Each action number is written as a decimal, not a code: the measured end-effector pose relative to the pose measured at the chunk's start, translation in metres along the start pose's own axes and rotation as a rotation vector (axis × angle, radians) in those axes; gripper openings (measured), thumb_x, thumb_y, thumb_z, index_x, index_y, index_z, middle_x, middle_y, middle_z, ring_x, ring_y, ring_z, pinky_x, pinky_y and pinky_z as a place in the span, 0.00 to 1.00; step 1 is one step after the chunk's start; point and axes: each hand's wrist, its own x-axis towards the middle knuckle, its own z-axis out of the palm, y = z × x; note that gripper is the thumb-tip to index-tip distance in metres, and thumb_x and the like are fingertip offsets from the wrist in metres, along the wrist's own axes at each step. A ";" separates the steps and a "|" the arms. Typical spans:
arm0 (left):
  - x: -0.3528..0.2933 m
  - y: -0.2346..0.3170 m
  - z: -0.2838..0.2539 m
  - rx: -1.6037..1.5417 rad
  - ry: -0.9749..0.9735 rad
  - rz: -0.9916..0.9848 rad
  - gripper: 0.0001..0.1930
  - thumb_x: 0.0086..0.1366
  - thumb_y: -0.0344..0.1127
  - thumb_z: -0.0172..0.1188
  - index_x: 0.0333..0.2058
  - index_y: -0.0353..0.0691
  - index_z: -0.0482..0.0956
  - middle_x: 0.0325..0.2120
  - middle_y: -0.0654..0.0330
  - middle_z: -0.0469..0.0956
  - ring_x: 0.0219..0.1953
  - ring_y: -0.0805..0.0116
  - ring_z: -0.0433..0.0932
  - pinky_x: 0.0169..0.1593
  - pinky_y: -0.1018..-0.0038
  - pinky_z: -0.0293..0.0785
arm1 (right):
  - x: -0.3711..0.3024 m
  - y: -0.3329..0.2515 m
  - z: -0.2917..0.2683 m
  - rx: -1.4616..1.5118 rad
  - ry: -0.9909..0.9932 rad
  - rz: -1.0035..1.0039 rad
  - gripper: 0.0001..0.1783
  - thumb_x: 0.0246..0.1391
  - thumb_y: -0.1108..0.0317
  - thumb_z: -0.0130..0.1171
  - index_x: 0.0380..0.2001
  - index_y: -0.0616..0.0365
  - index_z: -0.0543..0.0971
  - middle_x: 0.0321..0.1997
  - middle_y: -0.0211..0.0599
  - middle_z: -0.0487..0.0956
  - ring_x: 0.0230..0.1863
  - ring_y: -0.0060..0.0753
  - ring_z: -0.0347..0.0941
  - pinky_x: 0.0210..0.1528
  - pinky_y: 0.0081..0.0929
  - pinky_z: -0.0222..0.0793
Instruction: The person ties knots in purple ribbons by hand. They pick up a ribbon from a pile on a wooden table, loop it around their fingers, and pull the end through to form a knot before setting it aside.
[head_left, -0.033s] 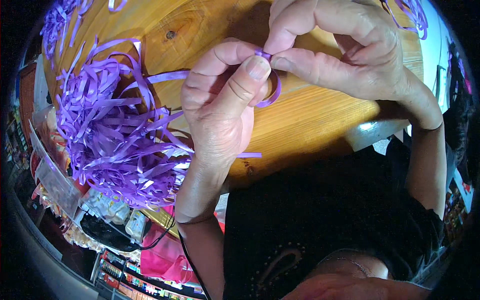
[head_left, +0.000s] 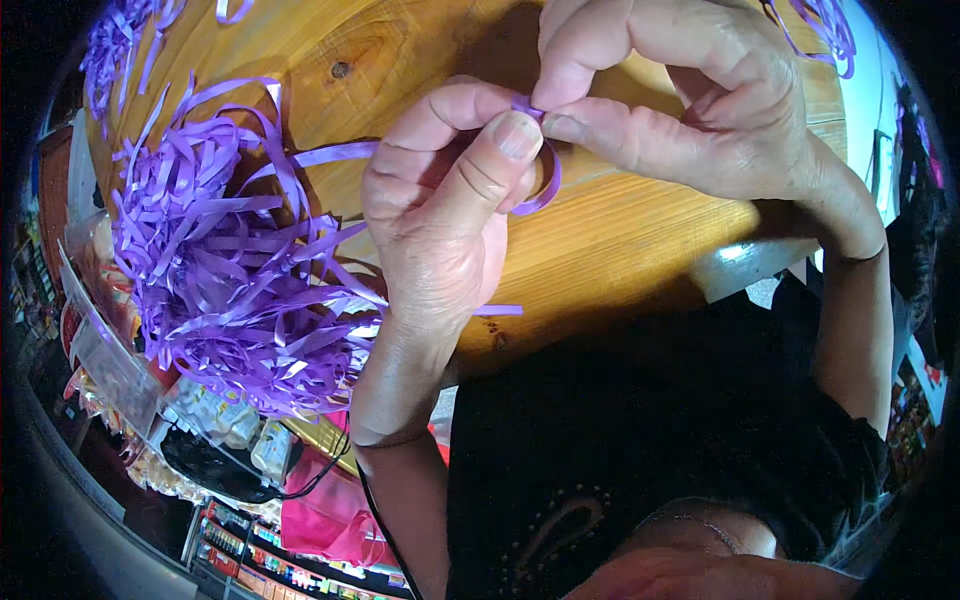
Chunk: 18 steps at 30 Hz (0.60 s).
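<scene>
Between thumb and forefinger, my left hand pinches a purple ribbon, which hangs below the fingertips in a small curved loop. The thumb and forefinger of my right hand meet at the same spot and pinch the ribbon there, so both sets of fingertips nearly touch. What the ribbon does between the fingers is mostly covered. Beside my left wrist lies a big tangled heap of purple ribbons, and one strand runs from it behind my left hand.
A round wooden table lies under my hands. More purple ribbon lies at its far right edge, and another bunch at the far left. Plastic-wrapped packages, a pink cloth and stocked shelves are at the lower left.
Both hands keep almost the same place and grip. At the fingertips the pinched bit of ribbon has shifted very slightly.
</scene>
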 end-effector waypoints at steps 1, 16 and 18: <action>0.000 0.000 0.000 0.029 0.014 -0.010 0.06 0.67 0.22 0.65 0.42 0.34 0.82 0.31 0.66 0.78 0.27 0.81 0.70 0.30 0.81 0.68 | 0.000 0.001 0.002 -0.003 -0.005 0.014 0.05 0.55 0.81 0.66 0.35 0.64 0.82 0.36 0.37 0.81 0.36 0.29 0.80 0.34 0.21 0.74; -0.001 -0.002 0.003 0.122 -0.062 0.020 0.09 0.66 0.21 0.66 0.44 0.35 0.81 0.32 0.68 0.79 0.30 0.84 0.72 0.34 0.85 0.69 | -0.008 -0.020 0.006 0.115 0.135 0.395 0.06 0.50 0.84 0.60 0.31 0.62 0.80 0.31 0.31 0.81 0.34 0.19 0.78 0.38 0.18 0.72; -0.002 -0.002 0.002 0.122 -0.055 0.018 0.09 0.66 0.21 0.67 0.44 0.35 0.81 0.32 0.69 0.79 0.30 0.84 0.71 0.33 0.85 0.68 | -0.010 -0.019 0.008 0.156 0.151 0.442 0.06 0.50 0.84 0.60 0.31 0.62 0.80 0.31 0.31 0.81 0.35 0.20 0.78 0.39 0.19 0.72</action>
